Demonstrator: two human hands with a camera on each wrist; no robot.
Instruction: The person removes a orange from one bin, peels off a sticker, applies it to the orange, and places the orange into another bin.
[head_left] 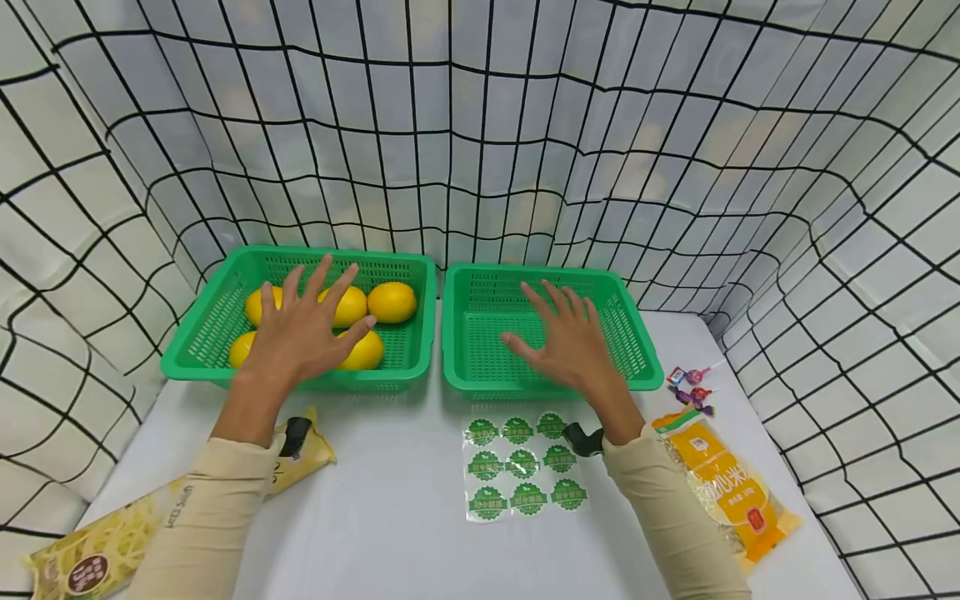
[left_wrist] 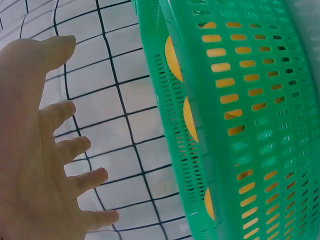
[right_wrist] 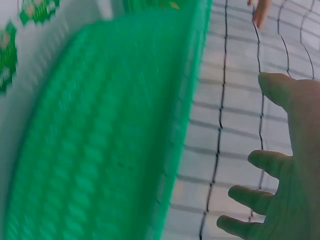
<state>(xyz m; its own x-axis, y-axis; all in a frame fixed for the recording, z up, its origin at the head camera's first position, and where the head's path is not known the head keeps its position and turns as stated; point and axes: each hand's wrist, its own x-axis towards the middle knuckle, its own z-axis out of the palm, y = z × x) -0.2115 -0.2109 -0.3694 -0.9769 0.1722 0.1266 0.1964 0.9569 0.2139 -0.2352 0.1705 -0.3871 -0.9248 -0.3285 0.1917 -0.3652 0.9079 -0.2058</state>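
My left hand (head_left: 300, 333) is spread above the left green basket (head_left: 408, 379), holding nothing. Inside that basket lie several yellow lemons (head_left: 392, 302), some partly covered by the hand. In the left wrist view the fingers stand apart from the basket wall (left_wrist: 210, 115), and lemons show through its slots. Over the right green basket (head_left: 480, 385) my right hand (head_left: 566, 342) is also spread with nothing in it. No items show in the visible part of this basket. The right wrist view has the same hand (right_wrist: 285, 185) beside the blurred basket wall (right_wrist: 110, 125).
A sheet of round green stickers (head_left: 522, 467) lies before the right basket. Wrapped candies (head_left: 692, 390) and an orange-and-yellow grain bag (head_left: 727, 483) are at the right. A yellow food packet (head_left: 105, 542) lies under the left arm. Black-lined netting (head_left: 450, 125) surrounds the white table.
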